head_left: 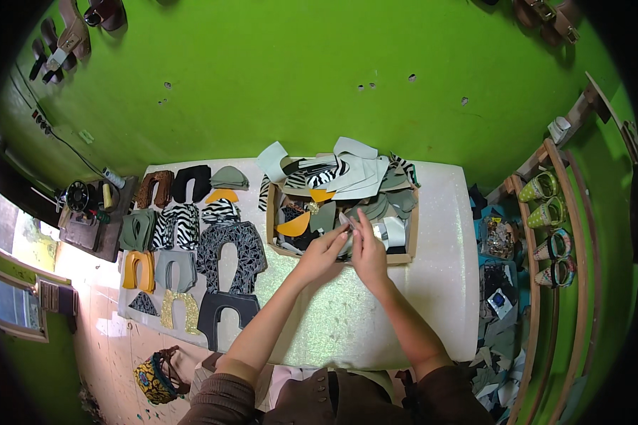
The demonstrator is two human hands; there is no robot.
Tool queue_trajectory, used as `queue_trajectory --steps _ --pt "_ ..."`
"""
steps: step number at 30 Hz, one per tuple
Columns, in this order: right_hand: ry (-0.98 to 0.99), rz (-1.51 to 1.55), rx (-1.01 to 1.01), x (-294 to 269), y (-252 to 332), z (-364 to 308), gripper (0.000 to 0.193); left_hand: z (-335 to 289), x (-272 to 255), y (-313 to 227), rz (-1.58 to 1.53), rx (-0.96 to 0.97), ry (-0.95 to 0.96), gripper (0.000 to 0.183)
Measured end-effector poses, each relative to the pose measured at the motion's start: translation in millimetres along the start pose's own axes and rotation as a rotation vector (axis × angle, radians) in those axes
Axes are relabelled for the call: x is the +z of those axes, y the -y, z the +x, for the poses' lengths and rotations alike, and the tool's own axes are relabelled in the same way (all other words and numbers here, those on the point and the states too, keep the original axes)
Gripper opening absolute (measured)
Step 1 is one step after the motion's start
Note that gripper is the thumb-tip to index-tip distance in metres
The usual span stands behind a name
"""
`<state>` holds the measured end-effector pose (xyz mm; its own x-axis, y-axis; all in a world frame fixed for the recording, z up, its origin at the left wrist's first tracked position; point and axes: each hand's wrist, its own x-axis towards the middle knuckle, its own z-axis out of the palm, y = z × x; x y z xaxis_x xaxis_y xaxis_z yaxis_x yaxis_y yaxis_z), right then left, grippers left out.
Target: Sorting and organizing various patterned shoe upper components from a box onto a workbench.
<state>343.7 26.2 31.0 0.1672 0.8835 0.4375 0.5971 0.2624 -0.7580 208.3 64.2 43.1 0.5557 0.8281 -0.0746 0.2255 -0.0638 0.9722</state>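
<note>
Both my hands are close together over the front edge of an open cardboard box [412,237]. My left hand [322,252] has its fingers closed, pinching at a small pale piece I cannot clearly make out. Beside it, my right hand [368,248] touches the same spot with its fingertips, its fingers partly closed. Cut shoe-material pieces fill the box: grey-green ones, white ones [358,176], zebra-striped ones and a yellow curved piece [294,224]. Some stick out above the back rim. What lies under my hands is hidden.
Stacks of U-shaped pieces lie in rows on the table's left: zebra [176,227], yellow [139,271], black-grey patterned [230,256], gold glitter [180,312]. A sewing machine [78,197] stands far left. A wooden rack [535,304] with shoes [548,212] and heaped scraps [500,340] are right.
</note>
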Motion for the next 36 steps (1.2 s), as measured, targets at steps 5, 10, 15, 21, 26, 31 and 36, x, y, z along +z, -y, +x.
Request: queue_trajectory --steps 5,10,15,21,26,31,36 --pt "0.049 0.188 0.065 5 6 -2 0.047 1 -3 2 -0.086 -0.071 -0.077 0.042" --pt "0.229 0.175 0.039 2 -2 -1 0.045 4 -4 23 -0.146 0.008 -0.232 0.033" --pt "0.090 -0.078 -0.125 -10 -10 12 0.045 4 -14 29 -0.123 -0.005 -0.202 0.026" --pt "0.261 0.120 0.238 -20 -23 22 0.029 5 -21 36 -0.134 0.075 -0.200 0.024" --pt "0.200 0.080 0.246 -16 -31 22 0.023 8 -18 35 -0.099 0.045 -0.185 0.025" --pt "0.224 0.135 0.260 -14 -33 25 0.023 9 -28 39 -0.062 0.010 -0.236 0.025" --pt "0.441 -0.304 0.059 -19 -61 29 0.026 12 -36 46 -0.140 0.039 -0.349 0.024"
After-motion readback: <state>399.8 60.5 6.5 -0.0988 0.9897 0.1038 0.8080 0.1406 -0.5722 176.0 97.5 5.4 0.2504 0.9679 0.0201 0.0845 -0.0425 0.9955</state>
